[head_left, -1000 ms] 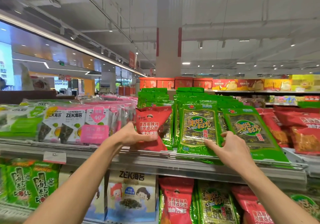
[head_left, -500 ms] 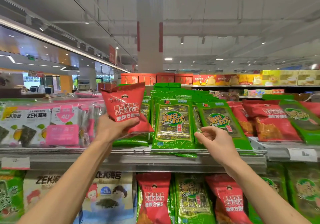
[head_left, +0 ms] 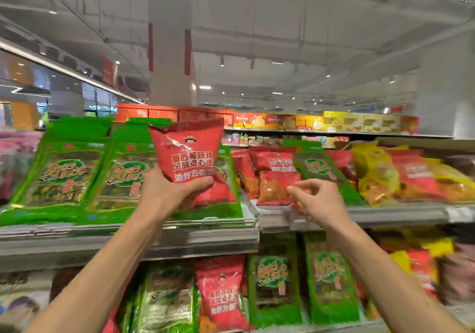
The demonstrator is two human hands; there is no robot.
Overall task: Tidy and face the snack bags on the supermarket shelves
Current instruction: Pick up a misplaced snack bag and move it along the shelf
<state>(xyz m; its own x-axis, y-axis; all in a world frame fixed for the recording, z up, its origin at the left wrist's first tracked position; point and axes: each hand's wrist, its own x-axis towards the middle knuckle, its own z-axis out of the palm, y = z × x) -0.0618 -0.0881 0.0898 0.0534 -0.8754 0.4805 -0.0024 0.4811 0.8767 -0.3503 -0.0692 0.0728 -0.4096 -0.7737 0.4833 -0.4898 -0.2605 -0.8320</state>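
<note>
Near the middle of the frame, the left hand (head_left: 164, 194) grasps a red snack bag (head_left: 189, 152) by its lower part, thumb across the front and the other digits behind. That bag is raised upright, front with white lettering toward the camera, clear of the shelf and in front of the green bags (head_left: 120, 176) that lean in rows on the upper shelf (head_left: 128, 232) at centre left. Its top edge is crumpled.

Right of centre, the right hand (head_left: 318, 199) is empty, with curled, loosely parted fingers (head_left: 300, 185) just in front of another red bag (head_left: 276, 176) lying on the upper shelf; whether they touch it cannot be told because of blur. Just beside that bag on the right lies a single green bag (head_left: 321, 170), then more red packs and a yellow bag (head_left: 372, 176) toward the right edge.

Across the lower part of the frame, the lower shelf holds green packs (head_left: 275, 281) and a red pack (head_left: 221, 291) standing side by side, all blurred. Far behind, in the upper middle, boxes (head_left: 334, 122) line a distant shelf top.
</note>
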